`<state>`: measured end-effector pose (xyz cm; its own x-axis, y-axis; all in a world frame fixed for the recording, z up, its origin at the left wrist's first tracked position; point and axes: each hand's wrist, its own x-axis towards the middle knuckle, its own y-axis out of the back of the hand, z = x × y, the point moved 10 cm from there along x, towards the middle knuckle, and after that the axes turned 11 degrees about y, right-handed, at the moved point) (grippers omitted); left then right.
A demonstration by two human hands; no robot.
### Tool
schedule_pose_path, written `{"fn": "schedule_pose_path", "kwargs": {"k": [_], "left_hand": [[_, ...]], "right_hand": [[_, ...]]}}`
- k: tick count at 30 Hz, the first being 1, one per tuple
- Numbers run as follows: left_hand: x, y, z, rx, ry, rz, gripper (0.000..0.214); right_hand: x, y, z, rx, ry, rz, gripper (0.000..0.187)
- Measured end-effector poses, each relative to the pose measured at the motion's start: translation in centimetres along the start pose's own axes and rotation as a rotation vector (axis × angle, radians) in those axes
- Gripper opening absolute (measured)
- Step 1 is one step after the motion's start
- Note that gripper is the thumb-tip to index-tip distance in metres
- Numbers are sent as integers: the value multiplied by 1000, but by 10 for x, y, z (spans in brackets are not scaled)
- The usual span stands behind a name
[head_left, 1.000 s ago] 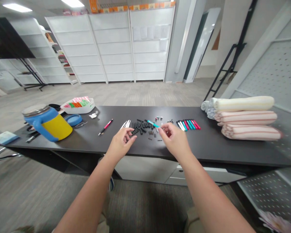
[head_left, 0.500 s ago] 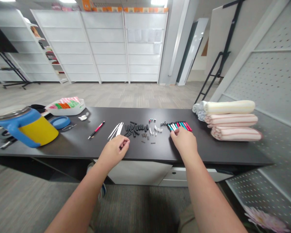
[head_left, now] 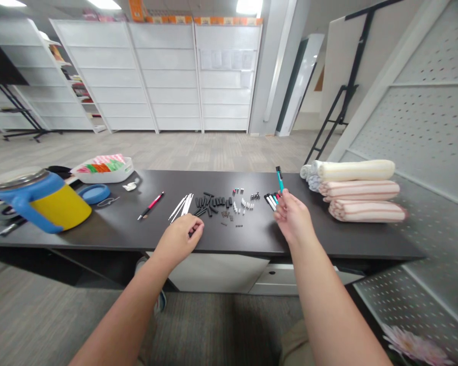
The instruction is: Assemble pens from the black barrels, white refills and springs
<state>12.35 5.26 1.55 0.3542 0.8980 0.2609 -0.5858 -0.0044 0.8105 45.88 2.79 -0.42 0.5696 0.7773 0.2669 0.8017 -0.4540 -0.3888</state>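
Pinched in my right hand (head_left: 293,216) is a teal pen barrel (head_left: 280,179) with a black clip end, held upright above the table. Behind that hand lies a row of coloured pen barrels (head_left: 270,201), partly covered by it. My left hand (head_left: 183,233) rests curled at the table's front edge; whatever its fingers enclose is hidden. Just beyond it are thin white refills (head_left: 182,206). Black grip tubes (head_left: 209,202) lie heaped in the middle. Beside them are small springs (head_left: 226,215), white plastic pieces (head_left: 247,204) and small metallic tips (head_left: 255,195).
A red and black pen (head_left: 151,206) lies left of the refills. Farther left stand a blue and yellow mug (head_left: 57,206), its blue lid (head_left: 94,193) and a white tray (head_left: 103,176) of coloured packets. Rolled towels (head_left: 361,188) are stacked on the right of the dark table (head_left: 229,239).
My right hand has lifted a teal pen barrel out of the row and turned so that it points upward. My left hand has stayed in place.
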Motion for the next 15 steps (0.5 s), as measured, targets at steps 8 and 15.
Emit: {"fn": "schedule_pose_path", "kwargs": {"k": [8,15], "left_hand": [[0,1,3,21,-9,14,22],[0,-1,5,65,-38,37,21]], "right_hand": [[-12,-35,-3,298,-67,-195,39],[-21,-47,-16,51,146,-290,45]]}}
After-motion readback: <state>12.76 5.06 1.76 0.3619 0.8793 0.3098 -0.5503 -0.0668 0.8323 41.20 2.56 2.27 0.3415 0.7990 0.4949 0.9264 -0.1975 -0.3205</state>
